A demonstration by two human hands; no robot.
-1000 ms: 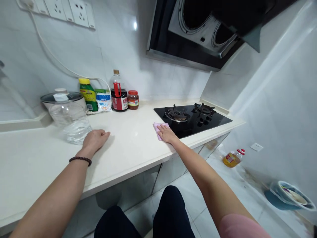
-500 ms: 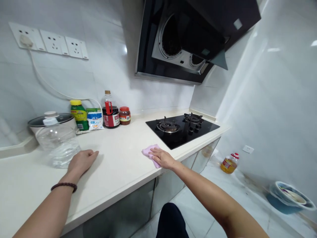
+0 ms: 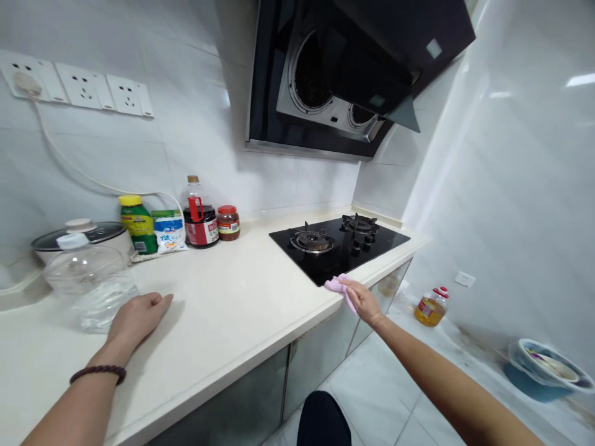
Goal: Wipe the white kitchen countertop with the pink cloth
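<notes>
My right hand (image 3: 362,301) grips a pink cloth (image 3: 338,285) at the front edge of the white stone counter (image 3: 223,297), and the cloth hangs slightly over that edge. The hand lies just in front of the black glass gas hob (image 3: 330,248), with the cloth touching the hob's near corner. My left hand (image 3: 137,320) rests on the counter, holding nothing, with a beaded bracelet on its wrist. Its fingertips lie just right of a large clear plastic water jug (image 3: 90,288).
Along the back wall stand a lidded pot (image 3: 81,238), a green bottle (image 3: 137,226), a white packet (image 3: 168,231), a sauce bottle with a red handle (image 3: 199,221) and a red-lidded jar (image 3: 228,223). A range hood (image 3: 320,80) hangs above the hob. An oil bottle (image 3: 431,308) and a blue basin (image 3: 542,371) sit on the floor.
My right hand has slid to the right along the counter with the cloth, reaching the hob's front edge. My left hand has barely moved on the counter.
</notes>
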